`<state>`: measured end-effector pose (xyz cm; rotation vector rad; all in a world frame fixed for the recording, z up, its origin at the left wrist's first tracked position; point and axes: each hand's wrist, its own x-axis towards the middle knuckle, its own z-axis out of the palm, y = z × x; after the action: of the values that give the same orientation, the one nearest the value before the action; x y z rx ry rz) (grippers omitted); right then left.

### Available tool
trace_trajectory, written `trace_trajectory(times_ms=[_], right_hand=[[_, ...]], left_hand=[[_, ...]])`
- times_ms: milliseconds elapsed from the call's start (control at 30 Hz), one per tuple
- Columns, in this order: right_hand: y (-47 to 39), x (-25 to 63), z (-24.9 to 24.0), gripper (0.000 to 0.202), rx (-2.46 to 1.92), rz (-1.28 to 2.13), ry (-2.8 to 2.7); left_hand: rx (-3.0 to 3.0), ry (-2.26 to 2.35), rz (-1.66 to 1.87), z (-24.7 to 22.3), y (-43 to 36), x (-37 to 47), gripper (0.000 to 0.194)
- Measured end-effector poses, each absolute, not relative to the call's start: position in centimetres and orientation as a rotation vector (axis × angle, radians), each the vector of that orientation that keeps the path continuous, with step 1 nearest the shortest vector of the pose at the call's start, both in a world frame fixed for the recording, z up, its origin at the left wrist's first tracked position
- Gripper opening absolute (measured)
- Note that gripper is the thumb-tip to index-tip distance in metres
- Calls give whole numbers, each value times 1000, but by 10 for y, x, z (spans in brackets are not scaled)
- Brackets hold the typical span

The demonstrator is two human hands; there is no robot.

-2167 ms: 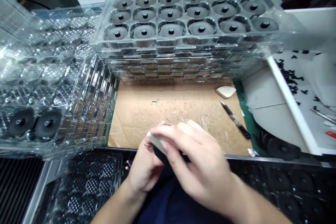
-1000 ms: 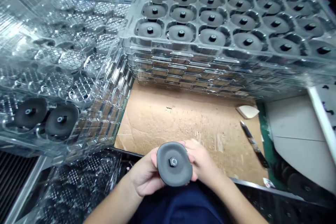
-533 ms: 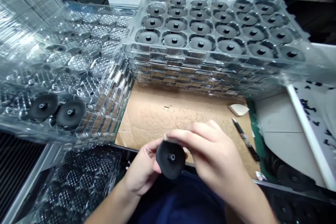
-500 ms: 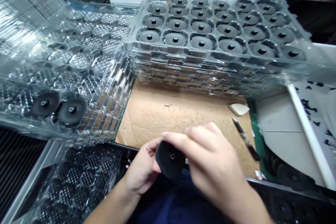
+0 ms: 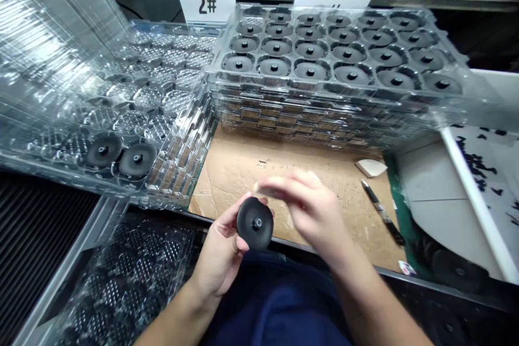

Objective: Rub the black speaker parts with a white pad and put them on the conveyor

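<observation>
My left hand (image 5: 225,248) grips a round black disc (image 5: 249,235) by its edge, with the thumb at the lower left and fingers behind. The disc is tilted so its dished face and small central hub face me. Just above its upper rim is my right hand (image 5: 312,208), fingers together and bent toward the disc. Something small and greyish shows under its fingertips, too unclear to name. Two similar discs (image 5: 138,160) lie in the front pockets of the left clear plastic tray (image 5: 93,178).
A stack of clear trays (image 5: 292,86) at the back holds several rows of black discs. On the cardboard (image 5: 243,167) lie a pen (image 5: 383,213) and a pale wedge-shaped piece (image 5: 371,167). A white bin (image 5: 478,205) stands right; another clear tray (image 5: 133,281) sits lower left.
The disc has turned, and its hubbed face now shows toward me. My right hand has lifted off the disc's right side and moved slightly up. The camera view has shifted.
</observation>
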<state>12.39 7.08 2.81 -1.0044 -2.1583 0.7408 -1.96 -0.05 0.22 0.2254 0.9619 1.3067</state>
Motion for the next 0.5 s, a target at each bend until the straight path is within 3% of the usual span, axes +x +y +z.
trace_trajectory(times_ms=[233, 400, 500], right_hand=[[47, 146, -51, 16, -1181, 858, -2188], [38, 134, -4, 21, -1279, 770, -1942], [40, 116, 38, 24, -949, 758, -1938]], left_hand=[[97, 946, 1393, 4, 1, -26, 60], [100, 922, 1363, 3, 1, -19, 59], [105, 905, 1352, 4, -1, -16, 50]])
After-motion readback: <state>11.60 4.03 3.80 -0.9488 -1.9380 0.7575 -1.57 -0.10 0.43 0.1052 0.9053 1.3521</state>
